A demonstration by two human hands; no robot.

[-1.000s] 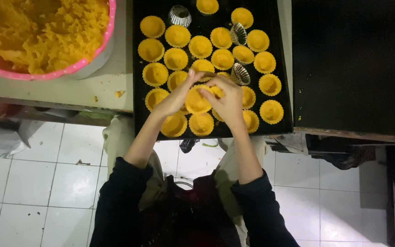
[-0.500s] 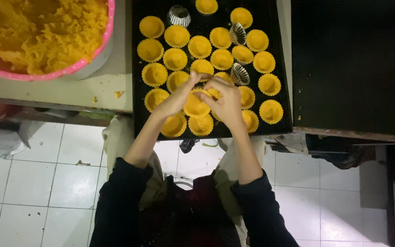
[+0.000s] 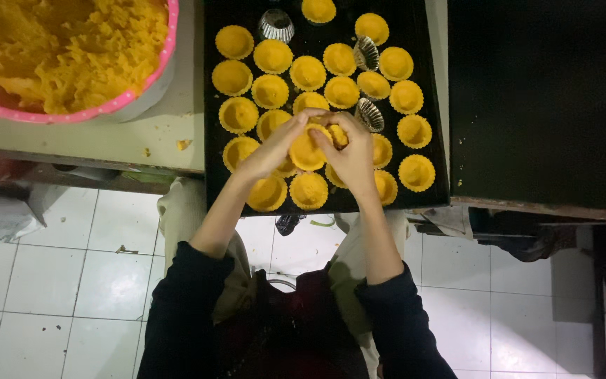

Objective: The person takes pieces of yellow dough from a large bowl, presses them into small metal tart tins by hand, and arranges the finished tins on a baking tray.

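Sleeves: dark, both forearms bare, reaching forward over the tray's near edge.
Left hand [image 3: 268, 151]: fingers closed on the left rim of the dough cup [image 3: 308, 149].
Right hand [image 3: 353, 156]: fingers pinch its right rim, thumb pressing into the dough.
Dough cup: round, no long axis, held between both hands, equally near each, just above the near rows.
Tray [image 3: 208, 105]: black, on the table [image 3: 106, 137], filled cups in rows.
Empty tin [image 3: 276, 24]: far end, well apart.
Basin [image 3: 117, 105]: pink rim, yellow dough, far left.
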